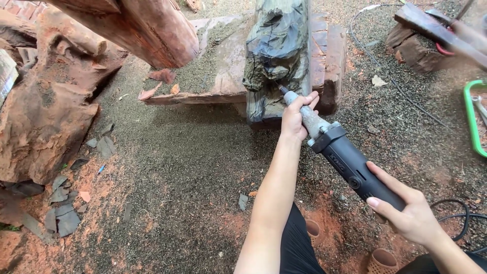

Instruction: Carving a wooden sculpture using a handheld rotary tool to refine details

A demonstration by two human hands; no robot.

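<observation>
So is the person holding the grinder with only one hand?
No, the left hand grips the grinder near its tip and the right hand holds its back end.

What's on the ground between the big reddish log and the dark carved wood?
In the head view, sawdust-covered ground with grey wood chips lies between the reddish log and carved wood.

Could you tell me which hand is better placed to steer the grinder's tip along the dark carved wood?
Left, probably. The left hand grips the grinder at its grey neck, right behind the tip touching the dark carved wood. The right hand holds the black rear body, farther back.
</observation>
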